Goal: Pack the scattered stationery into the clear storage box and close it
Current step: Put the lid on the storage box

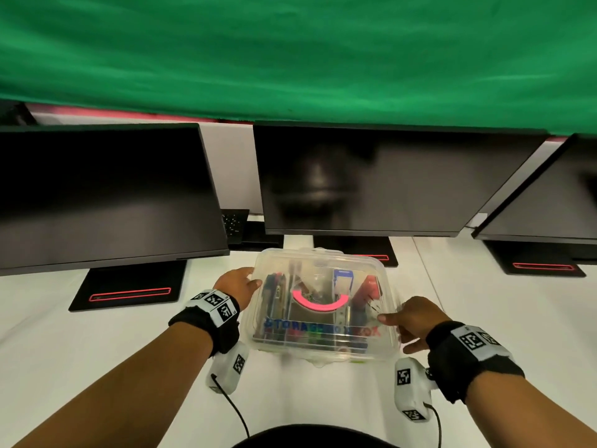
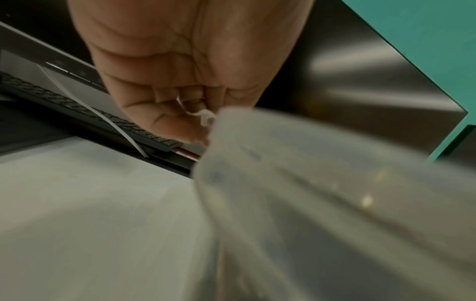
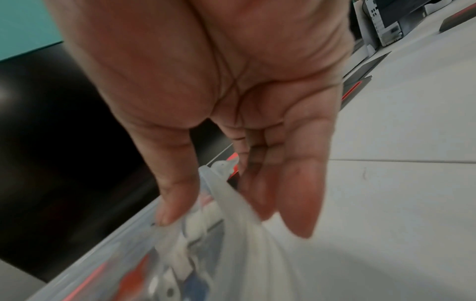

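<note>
1. Both hands sit at the clear storage box (image 1: 323,305), one on each side, and we go left to right.
2. Our left hand (image 1: 237,284) grips the box's far-left corner, fingers curled at the rim.
3. On the white desk (image 1: 468,302) before the middle monitor (image 1: 387,179), the box lies flat, lid (image 1: 319,263) on, long axis running left-right, stationery inside.
4. Our right hand (image 1: 413,320) pinches the right edge, thumb on the lid, fingers below.

Clear storage box (image 1: 323,350) — lid on, stationery (image 1: 318,303) inside — flat on white desk (image 1: 484,318)
</note>
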